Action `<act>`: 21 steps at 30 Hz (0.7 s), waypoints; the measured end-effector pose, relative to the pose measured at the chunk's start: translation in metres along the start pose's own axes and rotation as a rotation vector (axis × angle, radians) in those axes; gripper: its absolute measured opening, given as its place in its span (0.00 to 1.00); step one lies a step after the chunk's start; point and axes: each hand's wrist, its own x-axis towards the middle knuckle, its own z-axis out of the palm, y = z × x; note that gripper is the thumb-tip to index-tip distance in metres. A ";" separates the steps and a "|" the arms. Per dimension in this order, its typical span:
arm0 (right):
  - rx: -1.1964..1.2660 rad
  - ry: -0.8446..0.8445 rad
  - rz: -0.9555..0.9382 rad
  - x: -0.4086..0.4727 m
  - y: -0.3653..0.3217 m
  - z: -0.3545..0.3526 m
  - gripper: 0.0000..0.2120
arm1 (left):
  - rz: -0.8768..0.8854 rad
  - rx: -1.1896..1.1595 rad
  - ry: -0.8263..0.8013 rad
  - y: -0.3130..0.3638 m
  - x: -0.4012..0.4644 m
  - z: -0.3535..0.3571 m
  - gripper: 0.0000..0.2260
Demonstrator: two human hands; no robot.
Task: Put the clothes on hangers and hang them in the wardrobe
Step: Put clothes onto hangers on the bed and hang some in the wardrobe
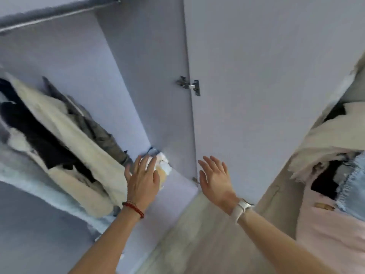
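The pale wardrobe (126, 80) stands open before me, its rail (49, 15) running across the top left. A cream coat (79, 155), a black garment (35, 135) and a grey one (102, 133) hang inside at the left. My left hand (143, 178), with a red bead bracelet, reaches into the wardrobe with fingers spread, in front of a white and yellowish bundle (163, 169) on the wardrobe floor. My right hand (215, 178), with a white watch, is open with nothing in it, near the bottom of the door (256, 76).
At the right, on a pink-covered bed (325, 224), lies a heap of clothes: a cream piece (331, 139), black items (324, 178) and light blue denim (353, 186). A door hinge (189, 85) sits mid-height. Pale floor (187, 234) lies beneath my arms.
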 end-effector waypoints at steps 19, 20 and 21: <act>1.086 -0.637 -0.247 0.282 -0.324 -0.010 0.11 | -0.092 0.276 0.640 -0.133 0.110 -0.148 0.09; 1.142 -0.734 -0.188 0.290 -0.331 -0.012 0.08 | -0.078 0.247 0.626 -0.133 0.114 -0.146 0.08; 1.135 -0.776 -0.149 0.297 -0.337 -0.012 0.10 | -0.079 0.216 0.602 -0.132 0.116 -0.143 0.07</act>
